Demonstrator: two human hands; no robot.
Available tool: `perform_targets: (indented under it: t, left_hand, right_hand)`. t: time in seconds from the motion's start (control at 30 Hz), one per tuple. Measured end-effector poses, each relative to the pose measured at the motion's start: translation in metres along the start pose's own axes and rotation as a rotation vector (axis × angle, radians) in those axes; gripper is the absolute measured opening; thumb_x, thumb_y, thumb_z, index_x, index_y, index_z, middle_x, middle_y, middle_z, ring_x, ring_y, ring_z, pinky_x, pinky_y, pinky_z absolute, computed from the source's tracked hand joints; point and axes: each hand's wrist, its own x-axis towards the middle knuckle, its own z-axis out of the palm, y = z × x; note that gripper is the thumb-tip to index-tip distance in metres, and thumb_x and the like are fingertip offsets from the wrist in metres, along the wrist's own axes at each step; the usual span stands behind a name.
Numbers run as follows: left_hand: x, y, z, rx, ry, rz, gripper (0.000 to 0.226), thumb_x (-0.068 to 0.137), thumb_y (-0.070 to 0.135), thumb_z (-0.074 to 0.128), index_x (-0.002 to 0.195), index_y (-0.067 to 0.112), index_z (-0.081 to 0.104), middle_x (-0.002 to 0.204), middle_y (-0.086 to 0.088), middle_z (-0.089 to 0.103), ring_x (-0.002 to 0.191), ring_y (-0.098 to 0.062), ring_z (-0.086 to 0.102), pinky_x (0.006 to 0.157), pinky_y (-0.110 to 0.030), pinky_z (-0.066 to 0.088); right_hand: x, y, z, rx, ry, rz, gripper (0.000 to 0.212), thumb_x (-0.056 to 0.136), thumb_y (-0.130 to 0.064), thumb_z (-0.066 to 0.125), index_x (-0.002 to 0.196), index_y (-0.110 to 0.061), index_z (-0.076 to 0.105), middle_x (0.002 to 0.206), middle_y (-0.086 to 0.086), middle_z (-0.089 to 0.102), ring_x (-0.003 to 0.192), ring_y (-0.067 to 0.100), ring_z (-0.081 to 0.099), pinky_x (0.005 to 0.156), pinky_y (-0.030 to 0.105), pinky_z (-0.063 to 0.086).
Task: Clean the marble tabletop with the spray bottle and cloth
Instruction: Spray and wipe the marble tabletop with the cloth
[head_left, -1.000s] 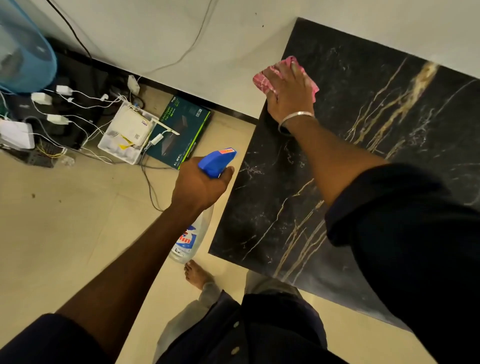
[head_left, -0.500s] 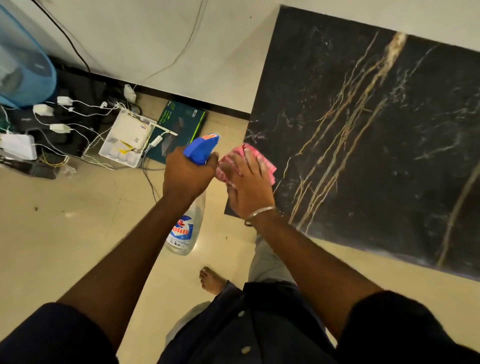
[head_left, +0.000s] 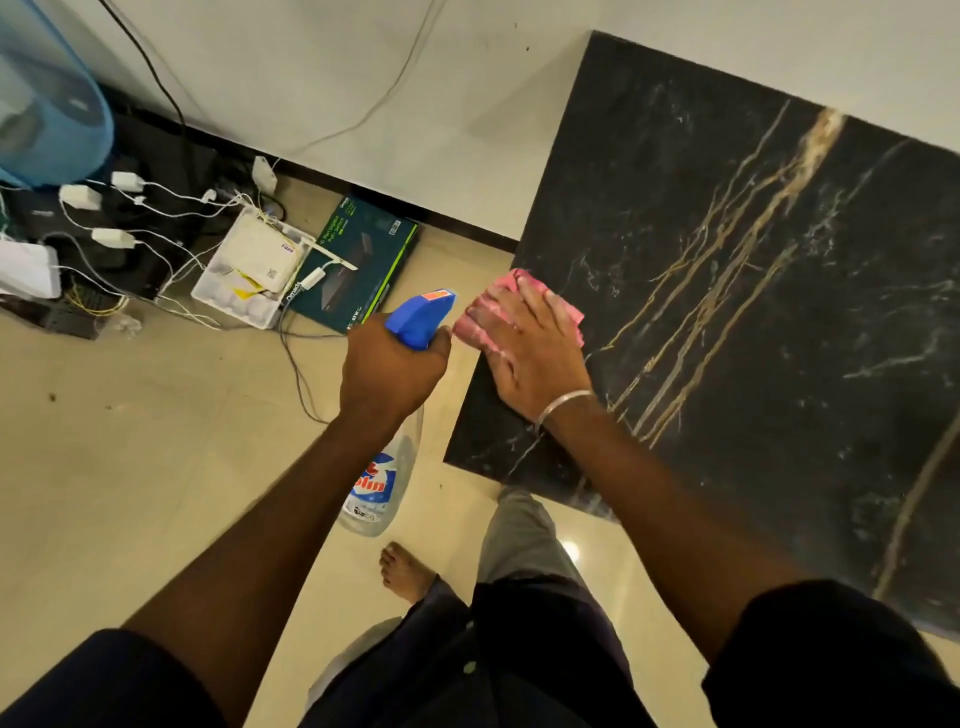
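Hardly any move on the left since a second ago: same tight wrap of the left hand (head_left: 389, 369) round the neck of the spray bottle (head_left: 379, 488). Blue head poking out of the fist at 1 o'clock, clear body hanging down at 6 o'clock, over the floor and off the table. Probably light plastic, maybe slippery if wet. Best held right there at the neck, with a finger free for the trigger.

On the right, a big move: down from the far corner to the near left edge of the marble tabletop (head_left: 753, 312). Right hand (head_left: 524, 353) flat, fingers straight and spread, pressing the pink cloth (head_left: 511, 280) onto the stone, not squeezing it. Cloth under palm and fingers, peeking out at 12 and 3 o'clock. A bit of it hanging past the table edge at 9 o'clock, just beside the blue head. Soft and floppy, likely to bunch up, so better pushed flat than pinched.

Marble hard, smooth and surely heavy, spreading away to 3 o'clock, dark with gold lines.
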Motion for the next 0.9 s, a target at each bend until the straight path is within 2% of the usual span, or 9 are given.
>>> perform_targets:
  t: [0.17, 0.33, 0.43, 0.57, 0.7, 0.77, 0.9]
  left_hand:
    - [0.035, 0.024, 0.026, -0.009, 0.024, -0.046, 0.022, 0.086, 0.03, 0.067, 0.083, 0.014, 0.053, 0.059, 0.0, 0.043, 0.051, -0.01, 0.043, 0.054, -0.019, 0.038]
    - [0.066, 0.05, 0.046, -0.026, 0.057, -0.1, 0.023, 0.085, 0.034, 0.068, 0.083, 0.016, 0.054, 0.061, -0.002, 0.046, 0.052, -0.012, 0.046, 0.056, -0.021, 0.042]
    - [0.073, 0.061, 0.05, 0.005, 0.09, -0.101, 0.024, 0.085, 0.036, 0.067, 0.082, 0.016, 0.055, 0.058, 0.003, 0.043, 0.049, -0.011, 0.044, 0.055, -0.02, 0.039]
    - [0.071, 0.071, 0.05, 0.045, 0.106, -0.132, 0.027, 0.086, 0.035, 0.068, 0.075, 0.022, 0.046, 0.057, 0.005, 0.039, 0.049, -0.01, 0.042, 0.053, -0.018, 0.035]
    - [0.054, 0.071, 0.046, 0.031, 0.131, -0.14, 0.032, 0.085, 0.035, 0.068, 0.07, 0.029, 0.041, 0.057, 0.005, 0.039, 0.05, -0.011, 0.043, 0.054, -0.019, 0.037]
    - [0.043, 0.068, 0.042, 0.046, 0.137, -0.1, 0.024, 0.085, 0.036, 0.068, 0.078, 0.022, 0.05, 0.057, 0.005, 0.041, 0.049, -0.011, 0.043, 0.053, -0.019, 0.036]
    - [0.013, 0.055, 0.031, 0.048, 0.165, -0.075, 0.027, 0.085, 0.036, 0.068, 0.089, 0.013, 0.056, 0.06, 0.003, 0.044, 0.049, -0.011, 0.042, 0.052, -0.017, 0.034]
  right_hand:
    - [0.105, 0.082, -0.012, -0.055, 0.071, 0.03, 0.05, 0.099, -0.037, 0.039, 0.148, -0.026, 0.04, 0.16, 0.007, 0.031, 0.151, 0.03, 0.019, 0.123, 0.049, 0.017]
    - [0.2, 0.156, -0.035, -0.047, 0.076, 0.013, 0.044, 0.102, -0.033, 0.041, 0.144, -0.023, 0.041, 0.157, 0.009, 0.035, 0.148, 0.034, 0.025, 0.121, 0.049, 0.022]
    - [0.238, 0.186, -0.05, -0.03, 0.07, 0.021, 0.048, 0.102, -0.036, 0.038, 0.147, -0.019, 0.041, 0.158, 0.01, 0.035, 0.148, 0.034, 0.025, 0.122, 0.049, 0.02]
    - [0.27, 0.216, -0.06, 0.032, 0.064, -0.008, 0.05, 0.102, -0.042, 0.037, 0.146, -0.019, 0.044, 0.156, 0.011, 0.038, 0.148, 0.034, 0.026, 0.122, 0.048, 0.02]
    - [0.277, 0.224, -0.056, 0.053, 0.056, -0.003, 0.055, 0.1, -0.045, 0.032, 0.148, -0.019, 0.041, 0.158, 0.011, 0.033, 0.149, 0.035, 0.021, 0.123, 0.048, 0.016]
    - [0.263, 0.209, -0.052, 0.016, 0.04, 0.045, 0.056, 0.101, -0.044, 0.03, 0.151, -0.02, 0.035, 0.161, 0.012, 0.027, 0.15, 0.036, 0.017, 0.124, 0.049, 0.013]
    - [0.186, 0.148, -0.036, -0.012, 0.027, 0.035, 0.052, 0.101, -0.035, 0.036, 0.151, -0.021, 0.035, 0.161, 0.014, 0.027, 0.15, 0.038, 0.016, 0.122, 0.053, 0.017]
